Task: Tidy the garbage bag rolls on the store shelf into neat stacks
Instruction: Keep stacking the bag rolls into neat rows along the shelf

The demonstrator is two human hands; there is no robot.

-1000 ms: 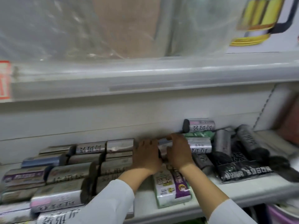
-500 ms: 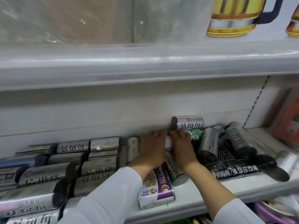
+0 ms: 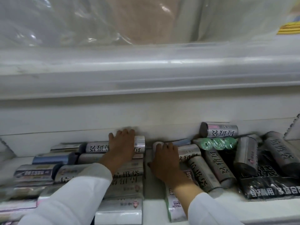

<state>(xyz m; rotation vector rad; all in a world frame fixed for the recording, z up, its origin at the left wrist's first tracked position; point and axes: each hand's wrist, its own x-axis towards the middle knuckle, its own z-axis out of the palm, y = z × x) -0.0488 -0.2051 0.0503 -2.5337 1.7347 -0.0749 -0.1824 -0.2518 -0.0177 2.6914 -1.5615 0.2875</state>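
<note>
The left hand (image 3: 121,147) lies with fingers spread on the silver roll (image 3: 113,146) topping the back-left stack on the shelf (image 3: 152,207), while the right hand (image 3: 165,157) curls over the end of a roll (image 3: 189,151) beside the gap. Best to square the ends flush before stacking further. One green pack (image 3: 216,143) and two hands show; the silver rolls are too overlapped to count

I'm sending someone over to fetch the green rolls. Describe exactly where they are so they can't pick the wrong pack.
Look at the lower shelf, at its back wall to the right of both hands. Below the single silver roll that sits highest against that wall lies the pack of green rolls, with round ends facing out. It is the only green item among silver and black packs.
</note>
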